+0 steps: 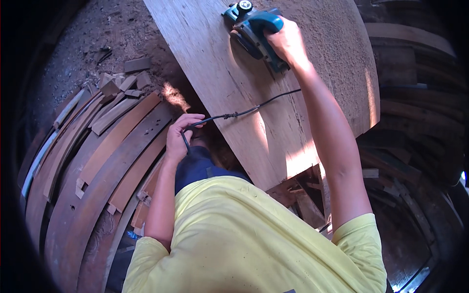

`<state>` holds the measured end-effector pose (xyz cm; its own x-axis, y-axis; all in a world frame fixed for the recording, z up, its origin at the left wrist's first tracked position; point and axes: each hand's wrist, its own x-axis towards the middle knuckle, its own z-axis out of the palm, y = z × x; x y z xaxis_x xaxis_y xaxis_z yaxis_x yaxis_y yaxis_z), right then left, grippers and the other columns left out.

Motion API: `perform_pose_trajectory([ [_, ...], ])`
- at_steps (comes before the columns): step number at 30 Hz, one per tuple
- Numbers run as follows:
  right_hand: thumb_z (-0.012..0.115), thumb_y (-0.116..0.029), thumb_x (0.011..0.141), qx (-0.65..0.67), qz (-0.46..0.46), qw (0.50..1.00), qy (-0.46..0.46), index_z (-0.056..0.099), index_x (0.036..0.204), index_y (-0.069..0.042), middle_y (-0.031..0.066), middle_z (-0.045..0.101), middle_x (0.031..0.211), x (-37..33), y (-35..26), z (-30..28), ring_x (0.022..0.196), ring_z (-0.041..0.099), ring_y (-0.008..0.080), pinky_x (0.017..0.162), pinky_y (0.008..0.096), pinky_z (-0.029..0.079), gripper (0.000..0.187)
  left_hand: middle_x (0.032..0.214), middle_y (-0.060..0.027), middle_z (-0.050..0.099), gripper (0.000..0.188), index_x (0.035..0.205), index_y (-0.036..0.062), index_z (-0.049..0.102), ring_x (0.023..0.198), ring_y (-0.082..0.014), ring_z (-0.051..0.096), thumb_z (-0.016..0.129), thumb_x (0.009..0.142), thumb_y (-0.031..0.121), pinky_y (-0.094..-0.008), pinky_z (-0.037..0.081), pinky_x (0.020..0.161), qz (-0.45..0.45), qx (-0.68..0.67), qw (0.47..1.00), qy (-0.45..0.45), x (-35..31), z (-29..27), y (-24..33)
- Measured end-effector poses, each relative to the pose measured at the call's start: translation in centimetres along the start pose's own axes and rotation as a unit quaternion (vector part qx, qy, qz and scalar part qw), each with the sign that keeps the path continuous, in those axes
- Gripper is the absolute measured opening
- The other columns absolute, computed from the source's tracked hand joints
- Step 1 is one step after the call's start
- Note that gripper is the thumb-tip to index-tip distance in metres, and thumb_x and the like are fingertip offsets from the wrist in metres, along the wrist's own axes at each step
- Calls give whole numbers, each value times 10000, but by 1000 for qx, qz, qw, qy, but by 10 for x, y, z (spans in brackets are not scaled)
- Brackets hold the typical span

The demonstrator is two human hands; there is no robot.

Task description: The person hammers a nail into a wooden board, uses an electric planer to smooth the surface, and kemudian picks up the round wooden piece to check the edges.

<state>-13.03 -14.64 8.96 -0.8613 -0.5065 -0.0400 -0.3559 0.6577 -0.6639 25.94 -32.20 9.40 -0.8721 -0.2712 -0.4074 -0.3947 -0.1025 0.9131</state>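
Observation:
My right hand [288,43] is wrapped round the rear handle of a teal and black electric planer [254,30], which rests on a wide, pale wooden board [210,63]. Its front knob is free of any hand. From near my right forearm a black power cord [269,101] runs left across the board, with a lumpy knot or splice partway along. Beyond the board's left edge, my left hand [180,133] has the cord looped between thumb and fingers. Where the cord joins the planer is hidden behind my right arm.
Sawdust [337,49] covers the board's right part. Stacked planks [117,151] and small wood offcuts [129,83] lie to the left, beside a dirt floor [117,29]. More timber [410,68] is piled on the right.

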Motion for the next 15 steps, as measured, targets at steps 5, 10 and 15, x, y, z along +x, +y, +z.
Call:
perform_pose_trajectory([
  [5,820,-252,893,-18,1,1000,3,793,1181,-54,252,795,1045,23,-14,8,1012,793,411,890,472,619,350,1305,-142,733,535,1147,-36,756,1162,-226,723,424,760,-198,-361,557,1081,19,-26,999,19,4,-19,-9],
  [10,794,-268,889,-21,54,998,-12,783,1276,-139,271,782,1119,60,-30,6,1095,755,462,945,522,612,408,1292,-161,732,563,1144,-48,736,1152,-257,737,430,718,-252,-357,577,1070,23,-45,997,54,-3,-18,3],
  [15,762,-284,904,-30,50,998,1,785,1277,-188,246,781,1159,92,-48,20,1125,741,458,966,542,597,385,1278,-135,745,574,1158,-35,759,1105,-238,754,423,764,-283,-334,593,1030,12,-33,998,53,5,-21,-4],
])
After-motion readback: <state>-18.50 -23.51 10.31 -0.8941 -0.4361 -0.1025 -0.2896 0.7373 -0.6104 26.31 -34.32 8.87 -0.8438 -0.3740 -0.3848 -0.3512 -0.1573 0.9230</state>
